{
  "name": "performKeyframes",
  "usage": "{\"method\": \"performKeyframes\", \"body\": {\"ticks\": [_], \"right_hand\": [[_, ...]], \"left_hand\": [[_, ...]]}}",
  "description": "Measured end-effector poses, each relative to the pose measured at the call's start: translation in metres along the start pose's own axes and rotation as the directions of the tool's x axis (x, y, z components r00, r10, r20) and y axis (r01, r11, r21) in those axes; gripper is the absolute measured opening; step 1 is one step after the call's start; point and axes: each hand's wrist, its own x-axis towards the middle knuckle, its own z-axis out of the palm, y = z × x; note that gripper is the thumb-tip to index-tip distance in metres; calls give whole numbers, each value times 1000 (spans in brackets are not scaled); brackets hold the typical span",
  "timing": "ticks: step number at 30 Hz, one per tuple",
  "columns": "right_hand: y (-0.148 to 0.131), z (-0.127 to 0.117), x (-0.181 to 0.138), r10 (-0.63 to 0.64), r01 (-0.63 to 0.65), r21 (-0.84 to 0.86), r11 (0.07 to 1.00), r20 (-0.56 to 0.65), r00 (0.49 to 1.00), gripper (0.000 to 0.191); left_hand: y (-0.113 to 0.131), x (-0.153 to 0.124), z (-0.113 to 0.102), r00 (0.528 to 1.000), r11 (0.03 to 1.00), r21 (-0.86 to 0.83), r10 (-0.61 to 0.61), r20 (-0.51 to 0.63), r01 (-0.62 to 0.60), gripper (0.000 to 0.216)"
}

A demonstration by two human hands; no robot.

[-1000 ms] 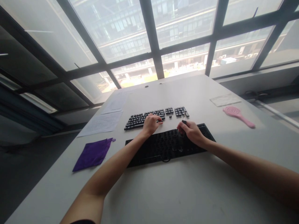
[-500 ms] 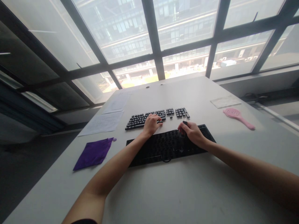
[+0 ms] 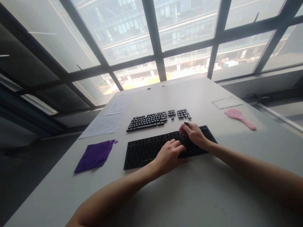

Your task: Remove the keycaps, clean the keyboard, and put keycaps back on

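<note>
Close Work at a Keyboard [image 3: 146, 148]

The right hand [image 3: 192, 132] is clasping a wire-ended tool [image 3: 187, 124], the keyboard lying beneath its fingers; the left hand [image 3: 169, 154] is curling over the near edge, grip impossible to tell. Keycaps [image 3: 149, 119] are sitting beyond.

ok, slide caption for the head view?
Left hand at a black keyboard base, right hand gripping a dark-handled tool, keycaps laid out in blocks beyond.

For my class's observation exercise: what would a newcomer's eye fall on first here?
The purple bag, left, and the pink brush, right, stand out against the white table. Between them, the left hand and the right hand are at a black keyboard, with keycaps in rows beyond it.
</note>
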Motion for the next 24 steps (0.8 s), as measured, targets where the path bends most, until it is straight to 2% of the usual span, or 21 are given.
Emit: {"method": "performKeyframes", "body": {"ticks": [4,12,24], "right_hand": [[2,0,0,1,-1,0,1000,5,1000,40],[5,0,1,-18,18,-23,1000,13,1000,41],[5,0,2,-32,32,-31,999,24,999,41]], "left_hand": [[-6,1,8,999,997,-74,-29,-30,26,28],[-14,-2,22,985,975,-215,23,-169,-60,14],[-16,-1,22,984,963,-267,-12,-180,-37,14]]}}
